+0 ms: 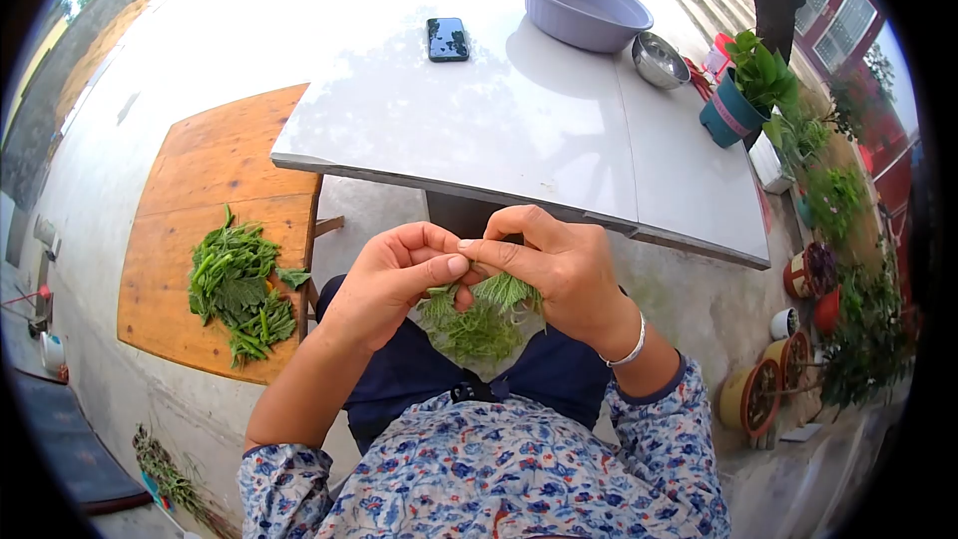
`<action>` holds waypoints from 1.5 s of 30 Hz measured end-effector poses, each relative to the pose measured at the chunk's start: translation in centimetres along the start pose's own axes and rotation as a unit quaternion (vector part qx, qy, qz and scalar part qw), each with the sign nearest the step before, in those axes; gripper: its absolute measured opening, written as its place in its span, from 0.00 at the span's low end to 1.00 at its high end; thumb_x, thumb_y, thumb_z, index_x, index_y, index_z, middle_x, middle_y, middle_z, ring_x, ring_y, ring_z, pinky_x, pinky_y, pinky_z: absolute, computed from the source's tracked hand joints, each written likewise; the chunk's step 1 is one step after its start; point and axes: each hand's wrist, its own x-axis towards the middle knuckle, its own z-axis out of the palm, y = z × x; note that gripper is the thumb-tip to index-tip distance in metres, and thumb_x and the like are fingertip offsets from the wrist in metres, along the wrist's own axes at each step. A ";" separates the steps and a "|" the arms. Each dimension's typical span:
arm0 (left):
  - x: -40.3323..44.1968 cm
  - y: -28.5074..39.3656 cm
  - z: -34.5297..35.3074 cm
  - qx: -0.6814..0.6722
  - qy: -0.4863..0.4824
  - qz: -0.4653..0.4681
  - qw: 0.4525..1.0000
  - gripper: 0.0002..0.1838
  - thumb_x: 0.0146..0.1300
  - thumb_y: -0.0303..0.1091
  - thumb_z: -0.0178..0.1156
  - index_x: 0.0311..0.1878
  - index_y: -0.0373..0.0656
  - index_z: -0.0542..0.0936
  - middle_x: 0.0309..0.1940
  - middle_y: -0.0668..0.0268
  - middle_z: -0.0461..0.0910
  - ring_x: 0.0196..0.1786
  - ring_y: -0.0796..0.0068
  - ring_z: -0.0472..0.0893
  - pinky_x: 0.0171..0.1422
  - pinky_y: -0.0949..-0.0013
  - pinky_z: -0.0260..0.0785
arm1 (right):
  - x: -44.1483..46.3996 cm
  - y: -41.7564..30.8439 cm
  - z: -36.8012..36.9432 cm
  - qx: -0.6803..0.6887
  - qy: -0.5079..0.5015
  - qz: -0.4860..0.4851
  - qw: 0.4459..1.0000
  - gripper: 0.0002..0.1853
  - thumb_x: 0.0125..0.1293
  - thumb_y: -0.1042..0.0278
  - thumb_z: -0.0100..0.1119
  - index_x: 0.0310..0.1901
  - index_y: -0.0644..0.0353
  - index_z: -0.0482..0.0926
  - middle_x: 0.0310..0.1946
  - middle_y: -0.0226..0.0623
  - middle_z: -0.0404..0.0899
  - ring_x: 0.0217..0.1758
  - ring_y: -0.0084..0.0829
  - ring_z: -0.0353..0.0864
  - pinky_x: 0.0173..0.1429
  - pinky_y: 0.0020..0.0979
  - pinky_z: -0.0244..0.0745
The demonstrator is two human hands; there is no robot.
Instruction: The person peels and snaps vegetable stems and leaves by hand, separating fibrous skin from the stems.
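My left hand [404, 274] and my right hand [554, 265] meet in front of my lap, thumbs and fingertips pinched close together. Between them hangs a green leafy stem [507, 290], its crinkled leaves showing under the fingers of both hands. The exact spot where the fingertips pinch is partly hidden. Lower down, between my knees, lies a heap of thin green trimmings [474, 331]; what it rests on cannot be made out. Off to the left, a pile of green leaves and cut stems [239, 284] sits on a wooden table [215, 160].
A white-topped table [449, 130] stands ahead, bearing a phone [447, 40], a grey-purple basin [584, 8], a metal bowl [661, 61] and a potted plant [750, 90]. Several flowerpots [750, 397] line the right side. Concrete ground [669, 309] surrounds me.
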 end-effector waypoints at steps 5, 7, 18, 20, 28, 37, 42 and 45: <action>-0.5 0.6 0.0 0.081 0.012 0.005 0.997 0.09 0.61 0.27 0.63 0.43 0.35 0.77 0.36 0.62 0.83 0.39 0.78 0.81 0.44 0.76 0.73 | -0.2 -0.6 0.0 -0.088 0.012 -0.082 0.993 0.12 0.47 0.72 0.62 0.36 0.57 0.82 0.31 0.28 0.75 0.23 0.23 0.77 0.21 0.22 0.70; -0.8 1.1 0.1 0.124 0.023 0.010 0.992 0.09 0.61 0.26 0.64 0.43 0.35 0.78 0.36 0.63 0.83 0.39 0.79 0.81 0.45 0.76 0.73 | -0.3 -0.6 0.2 -0.093 0.024 -0.084 0.992 0.11 0.47 0.72 0.63 0.36 0.58 0.81 0.30 0.29 0.74 0.22 0.23 0.76 0.21 0.22 0.70; 0.0 -3.7 2.5 -0.058 0.102 0.224 0.968 0.06 0.59 0.21 0.64 0.40 0.36 0.80 0.38 0.65 0.80 0.41 0.78 0.79 0.48 0.75 0.72 | -1.3 -1.9 3.7 0.081 0.201 0.083 0.973 0.07 0.55 0.76 0.65 0.35 0.63 0.78 0.31 0.35 0.75 0.27 0.28 0.76 0.26 0.23 0.71; 0.2 -4.0 3.0 -0.077 0.106 0.230 0.964 0.07 0.59 0.21 0.64 0.40 0.37 0.80 0.39 0.65 0.80 0.42 0.78 0.79 0.49 0.75 0.71 | -1.4 -2.2 4.0 0.173 0.223 0.149 0.948 0.05 0.59 0.76 0.64 0.35 0.64 0.77 0.32 0.34 0.75 0.29 0.25 0.76 0.31 0.21 0.71; -0.1 -3.4 3.3 -0.028 0.128 0.243 0.961 0.06 0.60 0.21 0.63 0.40 0.36 0.79 0.40 0.65 0.79 0.43 0.80 0.78 0.48 0.77 0.70 | -1.7 -2.4 3.7 0.591 0.144 0.354 0.711 0.09 0.66 0.65 0.60 0.42 0.61 0.76 0.29 0.24 0.73 0.27 0.13 0.67 0.28 0.14 0.61; -0.4 -3.7 2.3 0.052 0.144 0.237 0.959 0.07 0.61 0.22 0.62 0.42 0.37 0.78 0.40 0.67 0.79 0.42 0.82 0.77 0.48 0.79 0.69 | -1.9 -1.7 3.9 0.664 0.129 0.375 0.634 0.11 0.66 0.65 0.59 0.44 0.64 0.75 0.27 0.26 0.73 0.24 0.14 0.68 0.26 0.14 0.59; -0.4 -3.4 2.2 0.000 0.134 0.249 0.959 0.06 0.62 0.23 0.62 0.42 0.37 0.78 0.42 0.66 0.78 0.44 0.81 0.77 0.51 0.77 0.69 | -1.4 -2.0 3.3 0.621 0.093 0.384 0.677 0.10 0.64 0.70 0.62 0.43 0.65 0.77 0.27 0.27 0.76 0.24 0.14 0.70 0.27 0.16 0.65; -0.3 -3.7 2.1 -0.008 0.142 0.259 0.955 0.07 0.63 0.23 0.61 0.43 0.37 0.77 0.42 0.66 0.78 0.45 0.81 0.77 0.51 0.77 0.68 | -1.1 -2.2 3.3 0.562 0.081 0.397 0.721 0.09 0.61 0.72 0.65 0.40 0.64 0.78 0.26 0.28 0.77 0.23 0.15 0.71 0.26 0.15 0.66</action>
